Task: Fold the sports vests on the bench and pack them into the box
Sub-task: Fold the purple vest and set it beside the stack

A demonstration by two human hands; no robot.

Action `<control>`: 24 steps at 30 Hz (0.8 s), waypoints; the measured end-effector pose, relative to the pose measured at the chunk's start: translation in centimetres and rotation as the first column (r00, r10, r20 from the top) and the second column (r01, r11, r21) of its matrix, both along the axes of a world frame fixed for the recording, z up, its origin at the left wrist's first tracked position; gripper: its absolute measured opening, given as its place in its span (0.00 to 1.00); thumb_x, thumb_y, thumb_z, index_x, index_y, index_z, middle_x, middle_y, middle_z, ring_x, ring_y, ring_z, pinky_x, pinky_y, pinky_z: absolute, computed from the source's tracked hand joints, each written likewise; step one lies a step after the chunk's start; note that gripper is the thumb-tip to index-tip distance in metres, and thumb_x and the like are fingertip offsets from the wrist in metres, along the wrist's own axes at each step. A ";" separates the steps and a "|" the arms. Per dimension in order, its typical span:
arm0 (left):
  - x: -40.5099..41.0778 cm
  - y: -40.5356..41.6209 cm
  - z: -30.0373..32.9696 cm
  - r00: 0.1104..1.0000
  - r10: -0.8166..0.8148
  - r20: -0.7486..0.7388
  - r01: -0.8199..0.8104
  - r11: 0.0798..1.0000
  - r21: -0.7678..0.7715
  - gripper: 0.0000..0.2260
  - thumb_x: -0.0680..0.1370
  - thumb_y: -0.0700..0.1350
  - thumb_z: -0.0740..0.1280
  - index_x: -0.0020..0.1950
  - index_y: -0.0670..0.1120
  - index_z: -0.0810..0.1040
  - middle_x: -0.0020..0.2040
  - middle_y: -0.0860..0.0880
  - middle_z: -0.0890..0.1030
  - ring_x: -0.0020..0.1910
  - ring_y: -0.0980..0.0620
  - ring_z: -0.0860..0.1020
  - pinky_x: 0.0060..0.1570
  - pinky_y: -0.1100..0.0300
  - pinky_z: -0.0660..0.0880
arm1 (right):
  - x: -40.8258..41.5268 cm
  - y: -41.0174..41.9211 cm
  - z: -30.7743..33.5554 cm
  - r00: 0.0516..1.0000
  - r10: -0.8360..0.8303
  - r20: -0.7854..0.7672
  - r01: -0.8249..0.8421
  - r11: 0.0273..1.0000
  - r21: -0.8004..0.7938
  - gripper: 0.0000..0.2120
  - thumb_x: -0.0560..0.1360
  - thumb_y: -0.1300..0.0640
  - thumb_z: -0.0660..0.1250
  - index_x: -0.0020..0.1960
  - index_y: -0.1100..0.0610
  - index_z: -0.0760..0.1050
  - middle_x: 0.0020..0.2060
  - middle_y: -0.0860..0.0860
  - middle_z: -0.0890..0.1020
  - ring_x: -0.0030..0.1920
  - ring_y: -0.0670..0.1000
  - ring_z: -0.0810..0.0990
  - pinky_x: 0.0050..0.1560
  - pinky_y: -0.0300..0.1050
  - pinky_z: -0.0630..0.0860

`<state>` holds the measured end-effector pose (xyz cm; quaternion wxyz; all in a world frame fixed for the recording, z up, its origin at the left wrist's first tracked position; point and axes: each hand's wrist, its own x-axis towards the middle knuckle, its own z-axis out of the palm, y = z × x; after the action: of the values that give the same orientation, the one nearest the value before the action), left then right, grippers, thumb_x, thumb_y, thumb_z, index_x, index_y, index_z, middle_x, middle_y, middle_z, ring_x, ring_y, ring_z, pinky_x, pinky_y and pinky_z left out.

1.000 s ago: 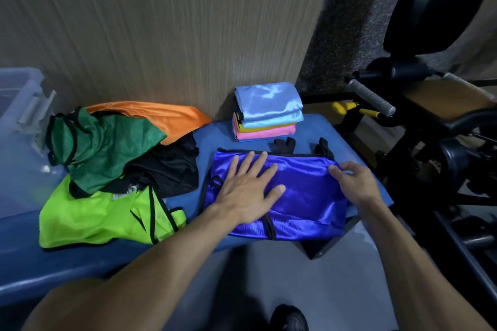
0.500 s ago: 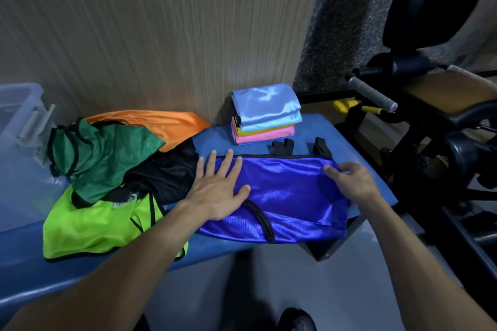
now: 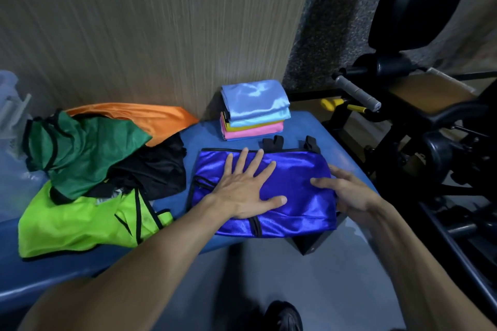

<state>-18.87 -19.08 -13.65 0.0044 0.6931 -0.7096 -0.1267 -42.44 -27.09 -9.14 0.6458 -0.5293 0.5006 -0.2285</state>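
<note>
On the blue bench, a heap of unfolded vests fills the left half: orange, dark green, black and lime. At the right end lies the blue vest, already doubled into a flat band with its black straps sticking out on the far side. Far of it, against the wall, sits a stack of folded vests. A clear box shows at the far left edge. The left hand lies flat on the blue vest, fingers spread, pressing it down. The right hand rests on the vest's right end, fingers loosely bent; whether it pinches cloth I cannot tell. The step looks like smoothing between folds. Next, the right end likely needs lifting and laying leftward over the pinned middle, edges kept square on slippery fabric.
</note>
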 end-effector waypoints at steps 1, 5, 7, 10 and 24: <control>-0.1 -0.2 0.0 1.000 0.000 -0.005 0.000 1.000 0.003 0.43 0.72 0.80 0.46 0.81 0.63 0.37 0.80 0.52 0.30 0.78 0.43 0.27 0.75 0.38 0.30 | -0.1 0.3 0.1 1.000 0.021 0.014 -0.021 1.000 -0.002 0.18 0.76 0.63 0.72 0.64 0.52 0.80 0.55 0.58 0.86 0.56 0.62 0.85 0.62 0.64 0.78; -0.2 -0.4 0.0 1.000 -0.012 -0.013 0.012 1.000 -0.010 0.43 0.71 0.81 0.46 0.81 0.63 0.36 0.80 0.51 0.28 0.77 0.42 0.26 0.75 0.37 0.30 | -0.3 0.7 0.3 0.993 0.039 0.116 -0.042 0.999 0.022 0.17 0.78 0.64 0.69 0.66 0.57 0.79 0.59 0.63 0.83 0.59 0.67 0.82 0.64 0.65 0.76; 0.0 -0.2 0.4 0.998 -0.012 -0.056 0.009 0.999 -0.053 0.42 0.73 0.80 0.48 0.81 0.63 0.39 0.80 0.53 0.30 0.78 0.43 0.28 0.76 0.38 0.31 | 0.0 0.8 0.9 0.986 0.040 0.160 -0.043 0.999 0.017 0.16 0.79 0.63 0.67 0.66 0.57 0.79 0.59 0.64 0.83 0.59 0.67 0.82 0.60 0.62 0.80; 1.0 0.6 1.8 0.994 -0.028 -0.106 0.014 0.992 -0.128 0.39 0.76 0.76 0.53 0.82 0.63 0.46 0.83 0.55 0.37 0.81 0.47 0.34 0.79 0.42 0.37 | 1.6 1.2 2.4 0.980 0.072 0.187 -0.065 0.997 -0.044 0.15 0.80 0.62 0.66 0.66 0.58 0.78 0.58 0.64 0.83 0.56 0.67 0.83 0.53 0.57 0.83; 10.5 4.9 5.5 0.118 0.397 -0.910 -0.423 0.850 0.316 0.14 0.85 0.55 0.60 0.51 0.48 0.80 0.37 0.52 0.85 0.36 0.52 0.82 0.38 0.62 0.80 | 20.7 7.4 1.3 0.801 0.300 -0.517 -0.538 0.740 -0.404 0.21 0.74 0.55 0.67 0.66 0.55 0.72 0.59 0.57 0.82 0.62 0.61 0.78 0.62 0.52 0.75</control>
<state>-8.38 -14.14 -8.15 0.4748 0.6359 -0.3391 -0.5052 -21.71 -19.68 -7.82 0.3848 -0.8240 0.4074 -0.0835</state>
